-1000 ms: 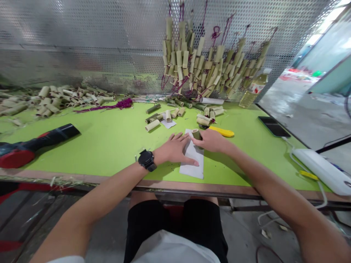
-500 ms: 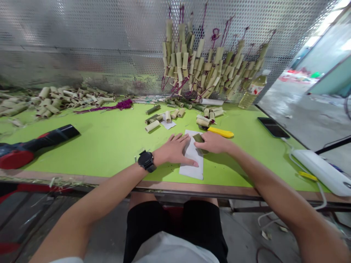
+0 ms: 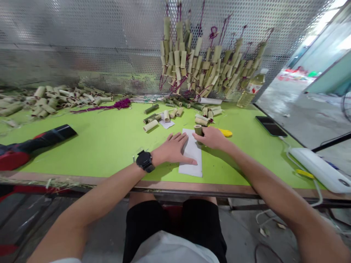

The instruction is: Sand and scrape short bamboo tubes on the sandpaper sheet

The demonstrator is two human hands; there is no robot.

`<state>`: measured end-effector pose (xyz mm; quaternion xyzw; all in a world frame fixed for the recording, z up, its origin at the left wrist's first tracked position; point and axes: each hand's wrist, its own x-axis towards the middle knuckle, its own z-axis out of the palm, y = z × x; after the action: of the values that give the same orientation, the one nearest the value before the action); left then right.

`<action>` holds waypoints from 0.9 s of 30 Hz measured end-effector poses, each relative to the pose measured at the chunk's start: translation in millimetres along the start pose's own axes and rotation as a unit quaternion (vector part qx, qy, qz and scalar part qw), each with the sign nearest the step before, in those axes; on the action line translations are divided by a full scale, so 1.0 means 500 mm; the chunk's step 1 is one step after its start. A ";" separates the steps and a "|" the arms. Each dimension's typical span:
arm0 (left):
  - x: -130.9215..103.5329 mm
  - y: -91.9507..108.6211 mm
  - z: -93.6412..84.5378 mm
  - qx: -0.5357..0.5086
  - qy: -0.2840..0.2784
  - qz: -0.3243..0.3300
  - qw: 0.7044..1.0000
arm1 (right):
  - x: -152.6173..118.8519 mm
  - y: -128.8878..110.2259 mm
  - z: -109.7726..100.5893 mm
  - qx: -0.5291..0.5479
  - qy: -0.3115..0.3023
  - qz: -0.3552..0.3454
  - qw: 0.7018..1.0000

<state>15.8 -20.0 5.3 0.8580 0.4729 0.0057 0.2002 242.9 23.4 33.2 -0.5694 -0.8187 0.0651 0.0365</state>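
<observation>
My left hand [image 3: 177,149] lies flat with its fingers spread, pressing on the left side of a white sheet [image 3: 192,155], which could be paper or sandpaper. My right hand [image 3: 214,137] grips a short green bamboo tube [image 3: 198,130], fingers and thumb wrapped round it. The tube stands nearly upright at the sheet's right edge, its hollow top facing up. Just behind the right hand lies a yellow-handled utility knife [image 3: 226,132], partly covered by the hand. Several cut bamboo pieces [image 3: 150,126] lie farther back, some beside a small scrap of paper [image 3: 166,123].
At the far left is a heap of bamboo tubes [image 3: 46,106], with purple cord [image 3: 122,104] beside it. A black and red power tool [image 3: 41,140] lies on the left. Strung bamboo bundles [image 3: 203,65] hang on the perforated panel. To the right are a bottle [image 3: 251,89], phone [image 3: 271,126] and white power strip [image 3: 322,170].
The bamboo tube in my right hand has gone from lying tilted on the sheet to nearly upright, its open end now showing. My left hand stays on the sheet.
</observation>
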 end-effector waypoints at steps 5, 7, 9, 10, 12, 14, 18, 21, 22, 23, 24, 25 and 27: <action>-0.004 0.003 -0.006 -0.004 0.009 0.019 1.000 | -0.026 -0.049 0.018 0.022 -0.019 -0.082 0.996; -0.004 0.004 -0.007 -0.004 0.010 0.032 0.999 | -0.033 -0.060 0.019 0.023 -0.028 -0.109 0.993; -0.003 0.004 -0.006 -0.002 0.007 0.024 1.000 | -0.032 -0.054 0.013 0.005 -0.034 -0.099 0.994; -0.002 0.004 -0.005 -0.001 0.007 0.015 1.000 | -0.028 -0.044 0.008 -0.009 -0.036 -0.080 0.996; 0.001 0.001 0.000 0.002 0.009 0.002 1.000 | -0.016 -0.021 -0.002 -0.032 -0.031 -0.031 0.999; 0.003 -0.001 0.004 0.004 0.010 0.001 1.000 | -0.005 -0.003 -0.006 -0.039 -0.015 0.009 0.999; 0.004 -0.004 0.005 0.005 0.012 -0.002 1.000 | -0.007 -0.016 0.005 -0.015 0.022 0.009 1.000; 0.002 -0.001 0.002 0.003 0.013 -0.001 1.000 | -0.024 -0.043 0.012 0.022 0.016 -0.027 0.999; 0.002 0.000 0.001 0.002 0.013 -0.002 1.000 | -0.028 -0.049 0.012 0.035 0.006 -0.036 0.999; 0.001 0.001 0.000 0.002 0.013 -0.002 1.000 | -0.031 -0.052 0.012 0.046 -0.003 -0.039 0.998; 0.001 0.001 0.000 0.002 0.013 -0.003 1.000 | -0.033 -0.053 0.011 0.052 -0.006 -0.036 0.998; 0.001 0.001 -0.001 0.002 0.011 -0.003 1.000 | -0.031 -0.051 0.010 0.053 -0.004 -0.027 0.998; 0.001 0.000 0.000 0.001 0.009 -0.001 1.000 | -0.024 -0.041 0.012 0.052 0.013 0.013 0.999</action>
<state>16.2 -19.5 5.3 0.8578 0.4754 0.0127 0.1951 227.3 5.1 30.7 -0.5777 -0.8065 0.1004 0.0755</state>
